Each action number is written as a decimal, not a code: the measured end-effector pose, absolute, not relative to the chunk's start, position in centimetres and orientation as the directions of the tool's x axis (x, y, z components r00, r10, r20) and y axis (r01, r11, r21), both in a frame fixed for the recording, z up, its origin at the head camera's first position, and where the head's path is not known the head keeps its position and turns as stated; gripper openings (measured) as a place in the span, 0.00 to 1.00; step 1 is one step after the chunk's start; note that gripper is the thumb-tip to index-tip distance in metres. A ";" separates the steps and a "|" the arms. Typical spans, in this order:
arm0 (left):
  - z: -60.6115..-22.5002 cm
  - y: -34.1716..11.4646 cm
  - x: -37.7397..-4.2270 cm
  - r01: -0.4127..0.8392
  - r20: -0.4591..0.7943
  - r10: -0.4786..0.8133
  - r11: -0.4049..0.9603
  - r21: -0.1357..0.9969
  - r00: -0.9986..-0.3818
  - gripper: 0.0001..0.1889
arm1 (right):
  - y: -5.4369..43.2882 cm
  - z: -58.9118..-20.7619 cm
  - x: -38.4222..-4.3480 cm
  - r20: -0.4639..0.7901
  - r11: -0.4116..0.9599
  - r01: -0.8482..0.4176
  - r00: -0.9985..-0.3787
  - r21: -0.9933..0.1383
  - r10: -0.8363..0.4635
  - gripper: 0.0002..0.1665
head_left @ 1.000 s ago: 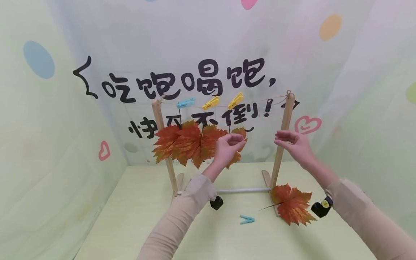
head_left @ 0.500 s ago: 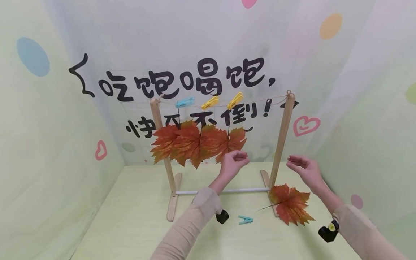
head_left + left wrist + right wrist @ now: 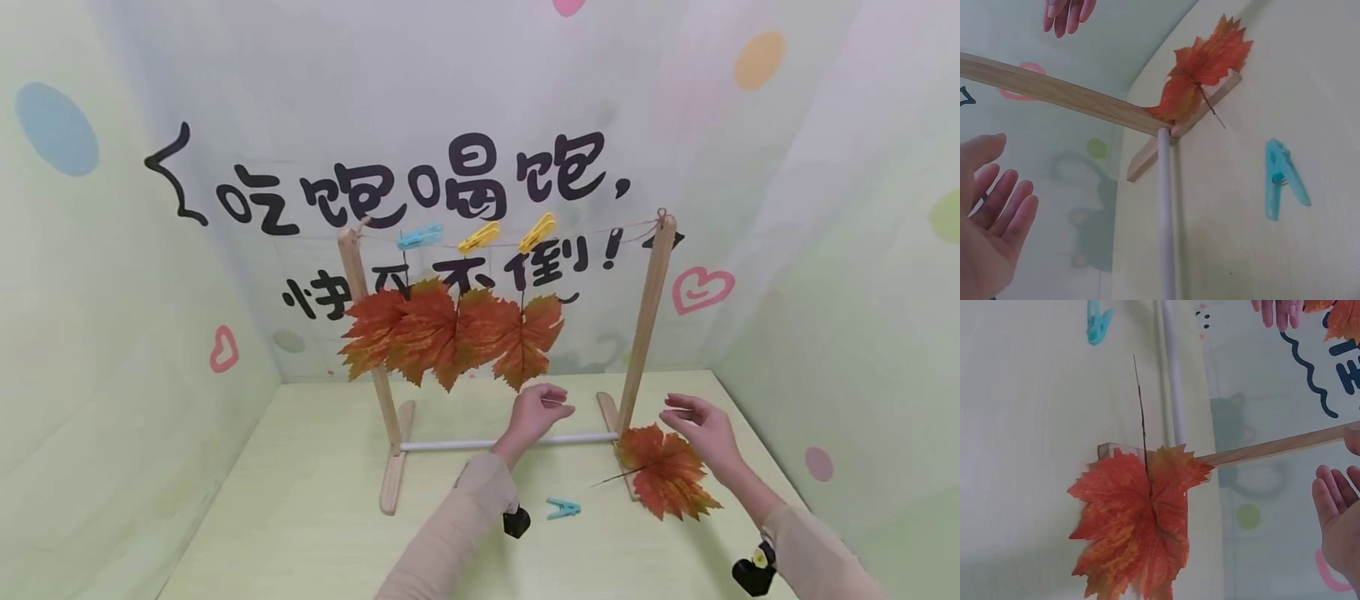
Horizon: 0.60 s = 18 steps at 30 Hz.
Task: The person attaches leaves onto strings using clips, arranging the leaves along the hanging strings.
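Note:
In the head view my left hand (image 3: 538, 414) hovers below the hanging leaves, its fingers loosely bent around nothing. My right hand (image 3: 705, 429) is held above the loose orange-red maple leaf (image 3: 670, 475), apart from it, also holding nothing. That leaf rests over the right foot of the wooden rack, its dark stem pointing left. A blue clothespin (image 3: 563, 508) lies on the table between the hands. On the string hang several maple leaves (image 3: 450, 333), clipped by a blue clothespin (image 3: 420, 237) and two yellow clothespins (image 3: 478, 237).
The rack has a left wooden post (image 3: 367, 333), a right post (image 3: 648, 325) and a white bar (image 3: 510, 442) low between them. A twine string (image 3: 600, 231) joins the post tops. Behind stands a printed backdrop (image 3: 420, 83).
Both hands have come down from the height of the hanging leaves toward the table, the right one also shifting right. The leaves and clothespins stay where they were.

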<state>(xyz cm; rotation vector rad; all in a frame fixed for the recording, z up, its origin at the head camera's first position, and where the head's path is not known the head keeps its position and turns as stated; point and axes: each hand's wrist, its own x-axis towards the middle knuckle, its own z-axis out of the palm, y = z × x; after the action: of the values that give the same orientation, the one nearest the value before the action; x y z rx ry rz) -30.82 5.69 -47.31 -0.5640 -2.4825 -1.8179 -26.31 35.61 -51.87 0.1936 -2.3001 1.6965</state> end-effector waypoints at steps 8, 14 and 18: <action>-50.9 7.0 -29.8 0.276 0.129 0.363 0.388 0.879 -0.923 0.10 | 32.4 -49.2 -22.3 0.210 0.412 -0.147 -0.971 -0.899 0.114 0.28; -52.7 7.9 -28.4 0.258 0.084 0.386 0.425 0.867 -0.919 0.11 | 32.1 -50.4 -21.4 0.179 0.382 -0.107 -0.971 -0.918 0.158 0.27; -54.2 8.6 -27.7 0.255 0.079 0.403 0.402 0.879 -0.912 0.12 | 32.1 -51.6 -21.3 0.171 0.383 -0.094 -0.970 -0.919 0.172 0.28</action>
<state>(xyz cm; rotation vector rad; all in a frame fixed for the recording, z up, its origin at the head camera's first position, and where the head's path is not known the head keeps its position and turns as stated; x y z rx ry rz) -27.69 8.56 -54.22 -0.6499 -2.7496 -1.6809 -21.26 32.10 -51.55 -0.0689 -2.4050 1.6222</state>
